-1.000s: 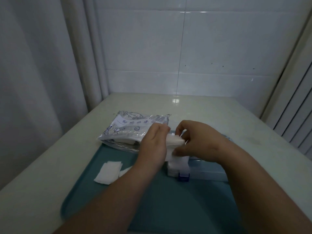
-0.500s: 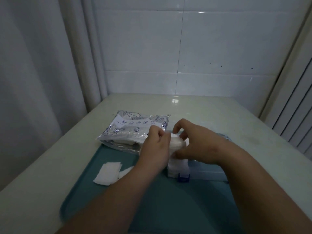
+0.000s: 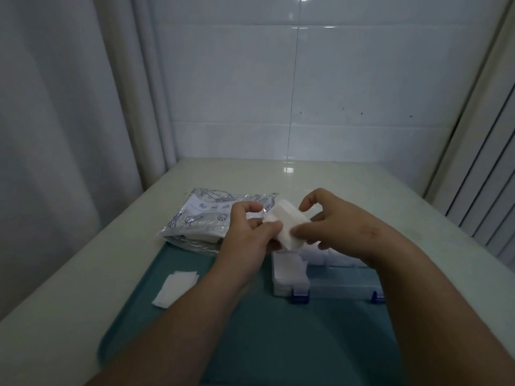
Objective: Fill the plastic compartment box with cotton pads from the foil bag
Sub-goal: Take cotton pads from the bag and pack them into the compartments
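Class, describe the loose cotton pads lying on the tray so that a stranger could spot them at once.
Start at the teal tray. Near its left edge, nearer the viewer than the foil bag, lie a few white pads. Unlike the held stack or those in the box, they lie flat, loose and untouched.

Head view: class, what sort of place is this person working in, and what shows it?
Probably a tiled indoor corner, perhaps a bathroom or utility room: glossy white wall tiles, a curtain on the left, and a countertop set against the wall.
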Motion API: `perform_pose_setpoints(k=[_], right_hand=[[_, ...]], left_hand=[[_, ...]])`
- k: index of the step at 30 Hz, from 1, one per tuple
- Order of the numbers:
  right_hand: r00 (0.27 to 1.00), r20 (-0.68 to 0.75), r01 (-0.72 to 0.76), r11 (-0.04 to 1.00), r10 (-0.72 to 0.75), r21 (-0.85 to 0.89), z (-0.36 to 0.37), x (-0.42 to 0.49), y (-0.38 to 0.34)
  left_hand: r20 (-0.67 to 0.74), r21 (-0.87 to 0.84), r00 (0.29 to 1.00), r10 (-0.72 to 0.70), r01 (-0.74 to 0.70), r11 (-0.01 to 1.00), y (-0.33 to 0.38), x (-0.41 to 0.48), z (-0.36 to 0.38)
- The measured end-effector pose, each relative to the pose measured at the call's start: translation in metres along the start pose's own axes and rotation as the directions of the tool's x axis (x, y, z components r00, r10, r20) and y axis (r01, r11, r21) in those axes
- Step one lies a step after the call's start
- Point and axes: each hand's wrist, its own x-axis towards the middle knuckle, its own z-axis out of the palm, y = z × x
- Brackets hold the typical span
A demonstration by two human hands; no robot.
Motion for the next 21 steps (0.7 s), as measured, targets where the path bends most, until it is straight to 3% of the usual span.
perform_pose_setpoints(k=[5, 11, 14, 17, 21], right_hand=[[1.000, -0.001, 0.007, 0.994, -0.007, 0.111, -0.008, -0.002, 0.002], [0.998, 0.049, -0.034, 0.998, 0.031, 0.057, -0.019, -0.005, 0.004], [0.997, 0.064, -0.053, 0.998, 0.050, 0.039, -0.023, -0.010, 0.011], [0.996, 0.052, -0.074, 0.997, 0.074, 0.010, -0.024, -0.015, 0.023], [0.990, 0.099, -0.104, 0.995, 0.103, -0.001, -0.020, -0.019, 0.034]], left_hand=[[0.050, 0.083, 0.998, -0.030, 0.026, 0.996, 0.005, -0.001, 0.003], [0.109, 0.287, 0.989, -0.097, 0.062, 0.956, 0.015, 0.001, 0.009], [0.130, 0.495, 0.987, -0.091, 0.015, 0.869, 0.019, 0.002, 0.016], [0.149, 0.691, 0.988, -0.033, -0.080, 0.719, 0.016, 0.003, 0.025], [0.185, 0.794, 0.982, 0.031, -0.168, 0.585, 0.003, 0.000, 0.034]])
